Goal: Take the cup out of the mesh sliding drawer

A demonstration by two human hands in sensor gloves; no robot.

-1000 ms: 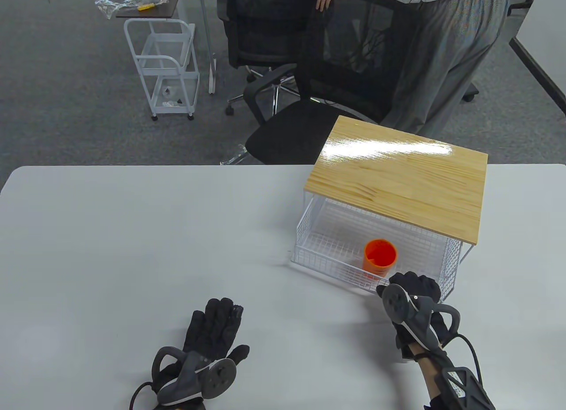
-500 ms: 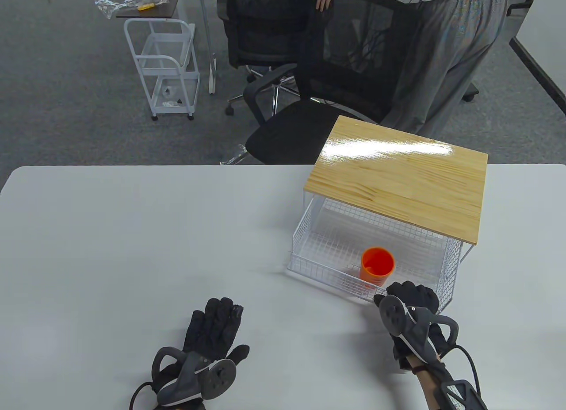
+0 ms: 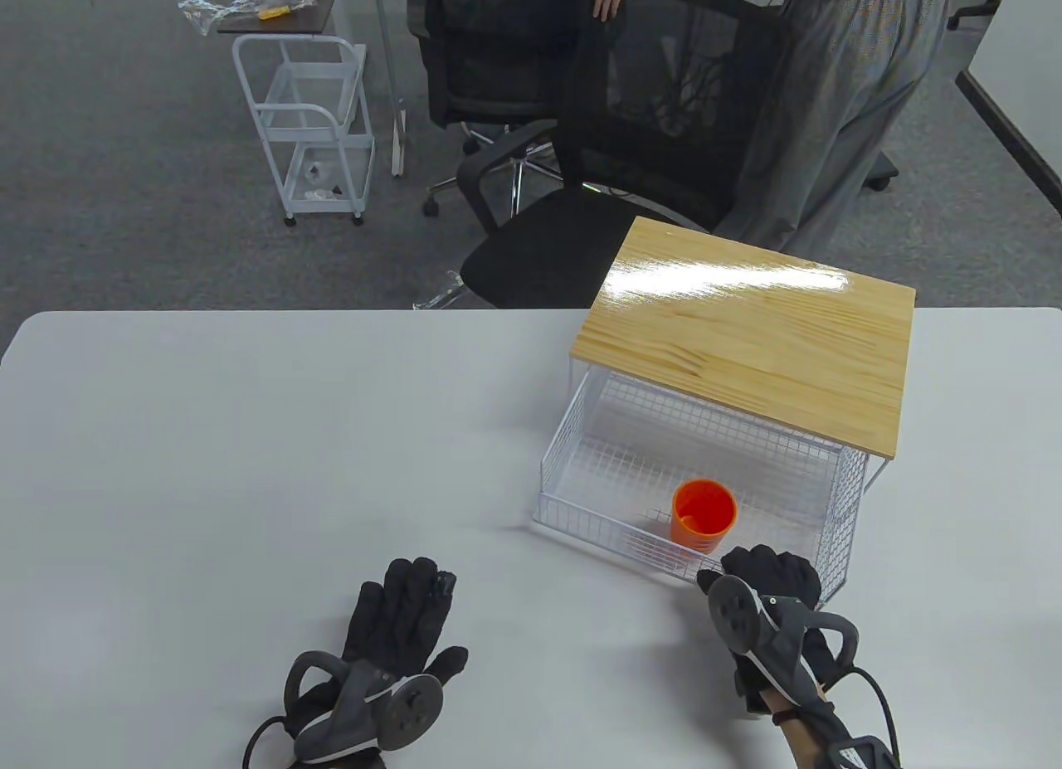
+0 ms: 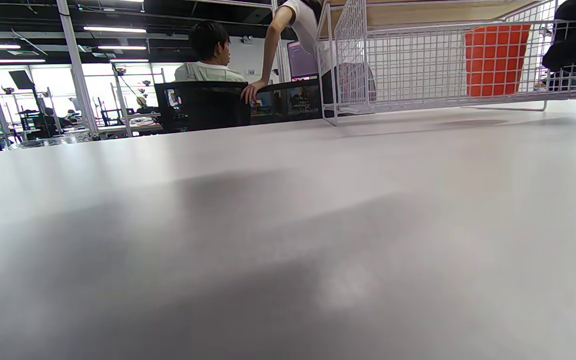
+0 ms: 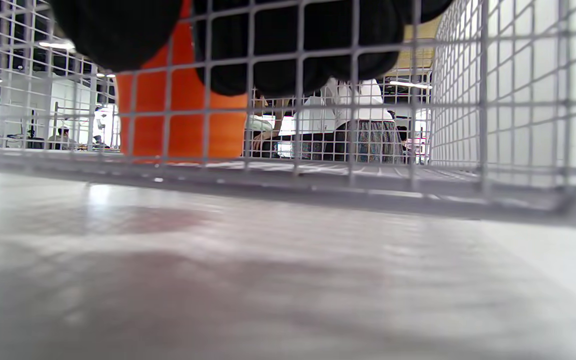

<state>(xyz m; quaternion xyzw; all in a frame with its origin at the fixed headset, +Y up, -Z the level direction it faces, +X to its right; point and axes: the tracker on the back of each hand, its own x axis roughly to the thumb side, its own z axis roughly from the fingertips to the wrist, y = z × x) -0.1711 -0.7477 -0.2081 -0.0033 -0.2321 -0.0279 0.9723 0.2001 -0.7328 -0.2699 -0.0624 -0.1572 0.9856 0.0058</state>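
The upright cup [image 3: 703,516] stands just beyond the right hand [image 3: 767,591], whose fingers hook the drawer [image 3: 581,512] front; left hand [image 3: 398,620] lies flat, empty, far left.

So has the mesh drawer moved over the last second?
Yes. The mesh drawer, with the orange cup in it, has slid out toward the person from under the fixed wooden top, pulled by the right hand.
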